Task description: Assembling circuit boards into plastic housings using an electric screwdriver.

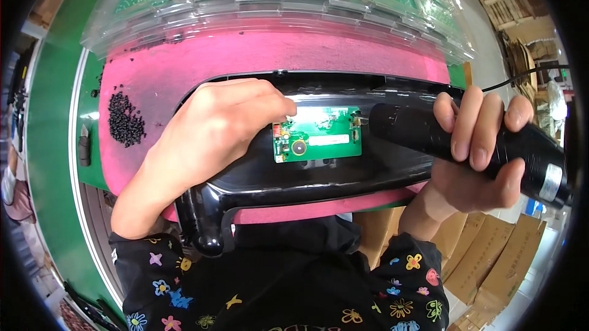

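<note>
My right hand point(485, 141) is wrapped around a black electric screwdriver point(408, 128). The tool lies almost level, its front end pointing left at the right edge of a green circuit board point(334, 150). The board rests inside a long, glossy black plastic housing point(294, 184) with a leg-like arm at its lower left. Over the housing's left part is my left hand point(215, 125), fingers drawn together and tips at the board's upper left corner. Whatever they pinch is hidden. Between the screwdriver's front and the board's right edge, contact is hard to make out.
Small black screws point(126, 120) lie heaped on the pink mat point(178, 55) at left. Stacked clear plastic trays point(276, 12) with green boards fill the table's far side. A black cord point(515, 76) runs at right. Cardboard boxes point(506, 257) stand at the lower right.
</note>
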Available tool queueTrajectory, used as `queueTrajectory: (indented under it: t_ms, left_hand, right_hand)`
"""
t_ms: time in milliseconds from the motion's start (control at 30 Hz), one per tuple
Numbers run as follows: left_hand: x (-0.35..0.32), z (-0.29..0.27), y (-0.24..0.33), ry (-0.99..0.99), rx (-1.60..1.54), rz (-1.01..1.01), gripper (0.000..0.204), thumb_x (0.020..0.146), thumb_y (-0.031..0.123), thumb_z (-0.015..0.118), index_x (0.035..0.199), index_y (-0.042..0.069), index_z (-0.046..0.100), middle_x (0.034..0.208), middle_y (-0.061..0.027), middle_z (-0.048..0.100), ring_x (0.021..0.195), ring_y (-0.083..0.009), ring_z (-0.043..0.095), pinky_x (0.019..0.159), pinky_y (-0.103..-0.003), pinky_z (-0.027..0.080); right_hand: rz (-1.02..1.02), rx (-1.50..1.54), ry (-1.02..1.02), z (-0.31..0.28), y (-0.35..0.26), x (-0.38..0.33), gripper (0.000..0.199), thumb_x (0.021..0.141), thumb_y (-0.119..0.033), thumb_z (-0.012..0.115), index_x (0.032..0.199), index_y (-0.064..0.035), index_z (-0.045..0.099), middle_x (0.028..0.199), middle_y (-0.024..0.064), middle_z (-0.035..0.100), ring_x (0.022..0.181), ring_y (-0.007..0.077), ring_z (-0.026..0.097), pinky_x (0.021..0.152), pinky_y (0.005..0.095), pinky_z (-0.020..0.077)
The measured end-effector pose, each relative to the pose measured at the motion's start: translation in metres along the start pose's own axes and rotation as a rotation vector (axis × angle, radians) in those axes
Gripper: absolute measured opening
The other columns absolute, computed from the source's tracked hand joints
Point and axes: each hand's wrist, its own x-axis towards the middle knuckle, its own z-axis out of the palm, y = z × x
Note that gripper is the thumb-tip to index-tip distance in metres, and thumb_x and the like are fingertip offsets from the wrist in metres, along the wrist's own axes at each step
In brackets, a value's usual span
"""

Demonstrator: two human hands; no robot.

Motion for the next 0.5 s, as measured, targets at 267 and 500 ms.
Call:
queueTrajectory:
  t_ms: [267, 500]
  left_hand:
    - [-0.0023, -0.0033, 0.0065, -0.142, 0.041, -0.126, 0.043, 0.062, -0.018, 0.059, 0.097, 0.003, 0.071, 0.077, -0.0094, 0.061, 0.07, -0.0249, 0.064, 0.06, -0.035, 0.052]
    - [-0.0069, -0.005, 0.0043, -0.29, 0.009, -0.103, 0.045, 0.06, -0.014, 0.059, 0.099, 0.005, 0.072, 0.075, -0.0089, 0.058, 0.067, -0.026, 0.061, 0.058, -0.036, 0.05]
  right_hand:
    - [0.082, -0.068, 0.027, -0.0026, 0.0009, 0.0014, 0.037, 0.085, -0.032, 0.068, 0.11, -0.0111, 0.048, 0.071, -0.004, 0.049, 0.066, 0.01, 0.045, 0.071, 0.0311, 0.036]
    - [0.111, -0.125, 0.124, 0.0007, 0.0052, 0.0029, 0.044, 0.084, -0.028, 0.069, 0.115, -0.007, 0.046, 0.069, 0.0013, 0.05, 0.062, 0.0154, 0.05, 0.067, 0.0337, 0.0424]
